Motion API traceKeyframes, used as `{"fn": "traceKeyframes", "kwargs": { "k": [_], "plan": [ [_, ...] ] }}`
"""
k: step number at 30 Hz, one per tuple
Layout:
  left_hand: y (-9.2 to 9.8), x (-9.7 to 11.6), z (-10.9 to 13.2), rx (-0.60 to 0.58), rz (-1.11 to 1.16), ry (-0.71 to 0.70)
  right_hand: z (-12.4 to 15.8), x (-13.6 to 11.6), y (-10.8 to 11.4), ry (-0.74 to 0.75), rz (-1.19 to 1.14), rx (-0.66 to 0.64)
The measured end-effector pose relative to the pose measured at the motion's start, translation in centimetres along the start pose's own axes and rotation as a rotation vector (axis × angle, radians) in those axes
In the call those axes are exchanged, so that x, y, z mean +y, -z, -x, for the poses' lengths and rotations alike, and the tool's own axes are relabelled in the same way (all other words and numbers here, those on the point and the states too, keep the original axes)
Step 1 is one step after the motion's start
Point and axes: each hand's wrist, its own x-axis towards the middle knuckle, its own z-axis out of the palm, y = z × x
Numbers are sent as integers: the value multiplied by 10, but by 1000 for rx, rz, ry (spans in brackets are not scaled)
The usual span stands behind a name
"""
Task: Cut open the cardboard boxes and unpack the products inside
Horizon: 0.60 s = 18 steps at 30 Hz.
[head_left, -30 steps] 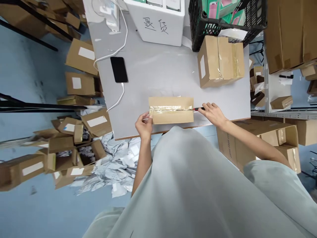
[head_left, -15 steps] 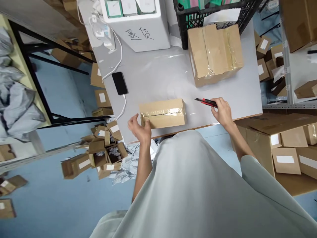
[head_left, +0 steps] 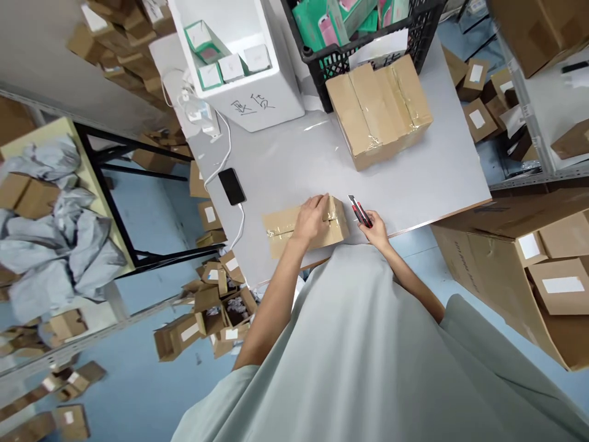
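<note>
A small taped cardboard box (head_left: 280,230) lies near the front edge of the grey table (head_left: 414,178). My left hand (head_left: 313,218) rests on top of the box towards its right end, fingers curled over the taped seam. Just right of the box, my right hand (head_left: 376,231) is closed on a red and black utility knife (head_left: 359,210), whose tip points away from me over the table.
A larger taped carton (head_left: 380,116) stands further back on the table, in front of a black crate (head_left: 359,31). A white foam bin (head_left: 243,67) is at back left, a black phone (head_left: 232,186) on a cable beside it. Cardboard boxes (head_left: 211,307) litter the floor.
My left hand moved from the box's left end onto its top right. My right hand drew the knife in close to the box's right end. The view swung.
</note>
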Motion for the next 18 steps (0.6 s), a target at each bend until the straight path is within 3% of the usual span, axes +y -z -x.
{"fn": "traceKeyframes", "kwargs": {
  "k": [4, 9, 14, 18],
  "plan": [
    [22, 4, 8, 74, 84, 31, 1, -3, -1, 47, -1, -8],
    [48, 0, 31, 313, 323, 60, -2, -26, 13, 148, 24, 46],
    [41, -4, 62, 432, 486, 132, -12, -54, 33, 258, 212, 176],
    [35, -12, 92, 364, 456, 236, -7, -56, 28, 170, 244, 69]
  ]
}}
